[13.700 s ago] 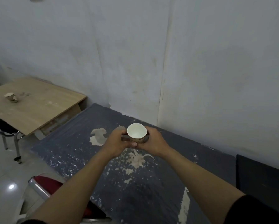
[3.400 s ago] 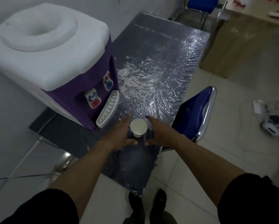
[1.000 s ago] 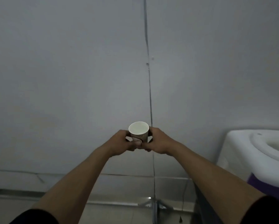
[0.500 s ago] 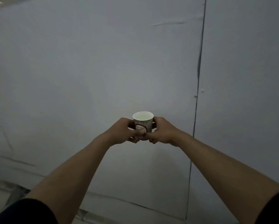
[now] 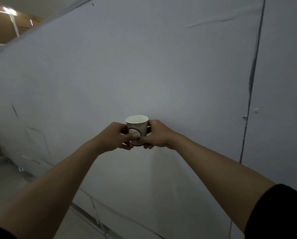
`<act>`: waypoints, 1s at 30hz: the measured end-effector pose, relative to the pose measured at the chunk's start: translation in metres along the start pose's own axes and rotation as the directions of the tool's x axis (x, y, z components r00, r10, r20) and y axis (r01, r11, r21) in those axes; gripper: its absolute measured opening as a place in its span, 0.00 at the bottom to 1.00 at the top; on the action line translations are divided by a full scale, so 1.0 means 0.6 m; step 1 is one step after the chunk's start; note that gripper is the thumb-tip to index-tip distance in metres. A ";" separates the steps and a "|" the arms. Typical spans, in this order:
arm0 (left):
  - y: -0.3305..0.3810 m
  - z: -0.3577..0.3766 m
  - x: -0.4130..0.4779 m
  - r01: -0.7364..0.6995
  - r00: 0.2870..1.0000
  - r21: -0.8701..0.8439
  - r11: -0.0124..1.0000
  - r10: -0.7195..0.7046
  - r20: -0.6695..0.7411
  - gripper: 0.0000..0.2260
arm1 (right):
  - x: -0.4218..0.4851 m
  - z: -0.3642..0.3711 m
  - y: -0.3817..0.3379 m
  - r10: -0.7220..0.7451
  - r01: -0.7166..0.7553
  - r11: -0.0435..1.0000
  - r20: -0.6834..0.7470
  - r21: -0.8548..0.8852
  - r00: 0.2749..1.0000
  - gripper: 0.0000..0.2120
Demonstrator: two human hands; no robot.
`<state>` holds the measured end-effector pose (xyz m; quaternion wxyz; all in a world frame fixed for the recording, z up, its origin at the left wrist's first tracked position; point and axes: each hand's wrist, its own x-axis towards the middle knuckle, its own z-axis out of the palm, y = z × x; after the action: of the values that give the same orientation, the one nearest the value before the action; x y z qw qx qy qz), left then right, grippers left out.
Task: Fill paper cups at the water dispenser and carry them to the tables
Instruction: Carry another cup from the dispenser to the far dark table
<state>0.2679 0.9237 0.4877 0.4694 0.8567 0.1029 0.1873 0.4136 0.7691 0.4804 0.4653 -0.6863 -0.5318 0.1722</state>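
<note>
Cup: a paper cup (image 5: 137,125) with a printed pattern and a white rim, upright, held out in front at arm's length, about mid-frame
Cup contents: the inside looks pale; whether there is water in it I cannot tell
Left hand: the left hand (image 5: 117,137) is wrapped round the cup's left side, thumb across the front near the base, fingers curled underneath
Right hand: the right hand (image 5: 155,134) grips the cup's right side, thumb meeting the left thumb low on the front
Arms: both forearms bare and stretched forward; a dark sleeve (image 5: 280,213) shows at the lower right
Background: a plain grey wall (image 5: 144,66) fills most of the view, with a thin dark seam (image 5: 252,80) running down its right part
Upper left: a brownish ceiling area with a bright light (image 5: 9,11)
Lower left: a strip of floor (image 5: 4,180) meeting the foot of the wall
</note>
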 end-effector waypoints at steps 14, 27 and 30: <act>-0.136 -0.261 -0.032 0.188 0.949 0.030 0.982 -0.173 -0.262 0.07 | 0.284 0.207 -0.047 -0.161 0.140 0.985 0.246 0.103 0.956 0.27; -0.302 -0.579 -0.068 0.336 0.836 0.047 0.941 -0.275 -0.476 0.14 | 0.593 0.497 -0.127 -0.267 0.215 0.961 0.391 0.172 0.881 0.29; -0.342 -0.635 -0.074 0.370 0.817 0.036 0.928 -0.307 -0.489 0.06 | 0.652 0.556 -0.131 -0.277 0.207 0.957 0.433 0.202 0.858 0.29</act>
<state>0.0681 1.3102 0.4912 0.3991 0.7808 0.3774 0.2978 0.2718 1.2694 0.4768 0.3948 -0.5172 -0.6941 0.3080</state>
